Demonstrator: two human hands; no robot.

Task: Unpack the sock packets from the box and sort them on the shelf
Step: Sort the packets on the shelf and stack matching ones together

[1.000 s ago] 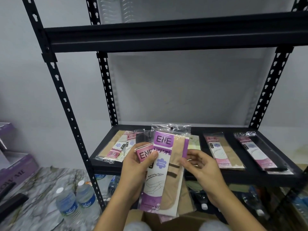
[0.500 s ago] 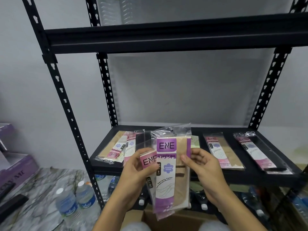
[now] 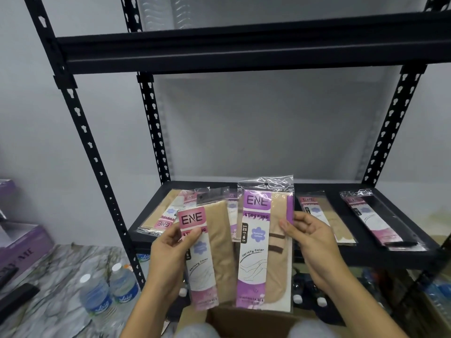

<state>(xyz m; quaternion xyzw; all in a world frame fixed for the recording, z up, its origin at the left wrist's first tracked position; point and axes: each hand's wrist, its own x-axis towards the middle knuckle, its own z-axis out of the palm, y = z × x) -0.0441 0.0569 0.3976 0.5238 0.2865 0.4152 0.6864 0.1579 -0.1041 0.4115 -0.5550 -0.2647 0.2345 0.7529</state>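
Note:
My left hand [image 3: 170, 254] grips a pink-labelled sock packet [image 3: 207, 254] with a beige sock, held upright. My right hand [image 3: 310, 240] pinches the right edge of a purple-labelled sock packet [image 3: 264, 245], also upright, beside the pink one. Both packets hang in front of the black shelf [image 3: 353, 258]. On the shelf lie a pile of packets [image 3: 168, 215] at the left, a pink-labelled beige packet [image 3: 324, 215] right of centre, and a dark packet [image 3: 375, 220] at the far right. The cardboard box [image 3: 246, 320] sits low between my arms.
Two water bottles [image 3: 107, 293] stand on the marble floor at the lower left. Purple boxes [image 3: 19, 245] sit at the left edge. Black upright posts [image 3: 97, 167] frame the shelf, with an upper shelf beam [image 3: 244, 50] overhead. More bottles lie beneath the shelf.
The two packets, stacked together in my hands before, are now apart: the pink one went left with my left hand, the purple one stayed with my right hand.

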